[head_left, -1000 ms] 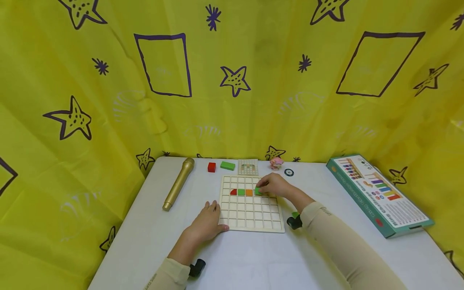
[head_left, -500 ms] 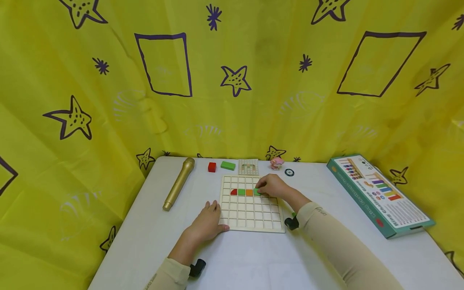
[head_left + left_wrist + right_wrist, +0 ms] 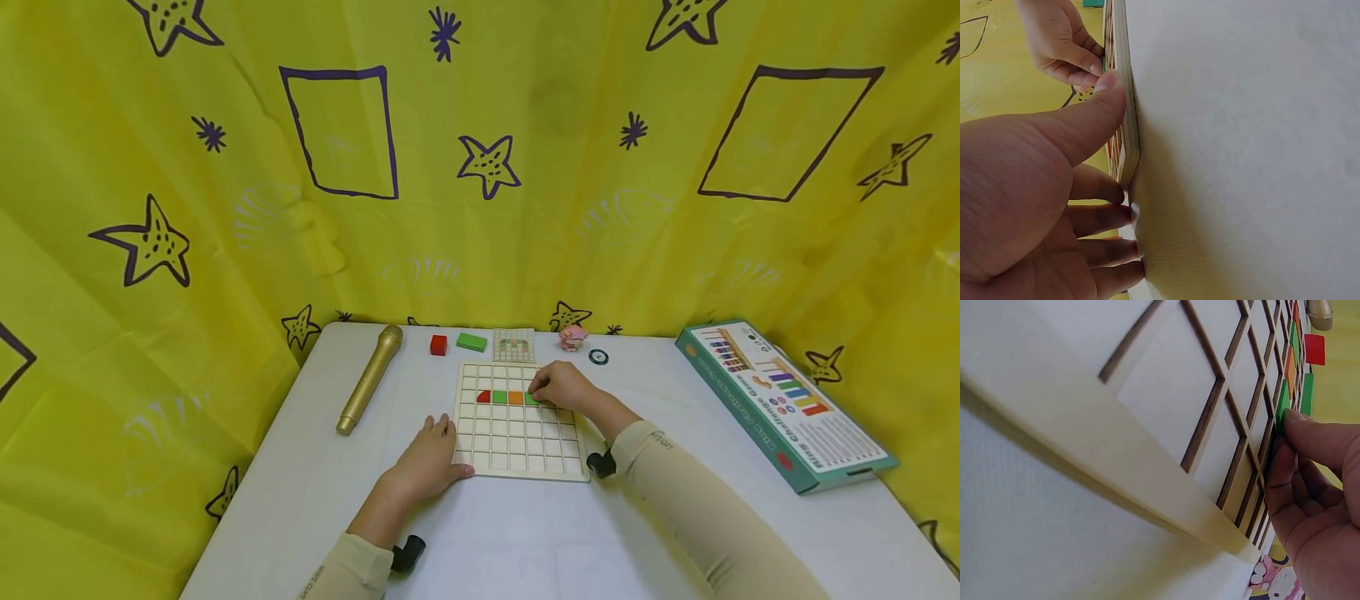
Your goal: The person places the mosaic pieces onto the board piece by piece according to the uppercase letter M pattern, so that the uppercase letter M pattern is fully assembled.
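Now the right hand [image 3: 561,387] pinches the green block [image 3: 532,398] on the grid board [image 3: 517,454]; the flat, open left hand [image 3: 427,460] steadies it, but a tilted block could jam.

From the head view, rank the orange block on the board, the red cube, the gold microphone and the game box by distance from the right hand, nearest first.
From the right hand:
1. Orange block, on the board just left of the hand.
2. Red cube, at the table's back edge, left.
3. Gold microphone, far left.
4. Game box, far right; too close to the microphone to call.
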Available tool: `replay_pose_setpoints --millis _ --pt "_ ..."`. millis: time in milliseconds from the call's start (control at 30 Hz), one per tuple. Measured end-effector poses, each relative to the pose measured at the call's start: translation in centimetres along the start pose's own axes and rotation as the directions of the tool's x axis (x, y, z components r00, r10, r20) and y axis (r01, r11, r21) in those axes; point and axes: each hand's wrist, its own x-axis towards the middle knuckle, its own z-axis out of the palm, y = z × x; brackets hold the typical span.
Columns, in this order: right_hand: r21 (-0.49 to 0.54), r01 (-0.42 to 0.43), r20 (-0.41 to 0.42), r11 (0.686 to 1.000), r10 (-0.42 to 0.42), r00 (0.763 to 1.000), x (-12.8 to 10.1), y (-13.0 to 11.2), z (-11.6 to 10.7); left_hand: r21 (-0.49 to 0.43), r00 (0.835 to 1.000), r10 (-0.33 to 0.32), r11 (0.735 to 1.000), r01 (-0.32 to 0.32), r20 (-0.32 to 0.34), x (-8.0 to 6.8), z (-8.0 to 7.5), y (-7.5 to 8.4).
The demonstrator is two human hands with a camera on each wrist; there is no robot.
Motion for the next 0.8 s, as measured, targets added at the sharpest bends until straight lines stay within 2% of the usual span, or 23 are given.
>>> replay_pose_setpoints --millis 200,467,800 --pt "-0.039 0.009 -0.001 0.999 -0.009 1.000 -0.3 0.0 -0.1 0.008 1.000 0.010 1.000 -0.010 -0.003 0.1 0.1 -0.1" --pt "0.019 0.002 0.017 1.000 -0.002 1.000 -1.3 0.4 -1.2 0.008 1.000 0.014 1.000 -0.014 -0.003 0.2 0.1 -0.2" --pt "-0.010 0.021 -0.004 1.000 -0.021 1.000 -2.7 1.2 -2.9 0.027 0.999 0.044 0.999 -0.044 0.000 0.0 -0.1 -0.3"
